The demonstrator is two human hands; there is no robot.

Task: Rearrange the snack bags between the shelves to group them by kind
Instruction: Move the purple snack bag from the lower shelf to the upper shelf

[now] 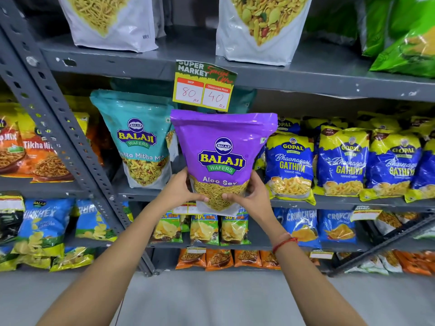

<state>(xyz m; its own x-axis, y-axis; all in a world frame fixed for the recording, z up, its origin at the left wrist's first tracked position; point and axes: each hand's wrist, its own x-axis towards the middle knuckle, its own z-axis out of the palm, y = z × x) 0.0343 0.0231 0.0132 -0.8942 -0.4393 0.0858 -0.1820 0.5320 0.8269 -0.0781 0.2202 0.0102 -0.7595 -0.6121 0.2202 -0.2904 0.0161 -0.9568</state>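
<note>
Head view of a snack rack. At centre frame the left hand (182,188) and the right hand (249,195) each close a grip on a lower corner of the purple Aloo Sev bag (223,158), thumbs on the printed face and the other fingers hidden behind it, holding it upright in front of the middle shelf (329,202). The bag's base overlaps the shelf's front lip; whether it rests on the shelf cannot be told. Left of it stands the teal Khatta Mitha Mix bag (141,142); right of it, a row of blue Gathiya bags (290,165), the nearest one just beside the right hand. Risks, as judged: the slick, tall pouch is held only at its foot, so it may tip forward, or slide if either grip loosens; a sideways shift may topple the nearest blue bag, and a lift may catch the bag's top on the price tag (203,87) hanging from the upper shelf (306,76) just above. Open room lies in the gap between the teal and blue bags, and toward the viewer, over the bare floor (216,300) at lower frame.
</note>
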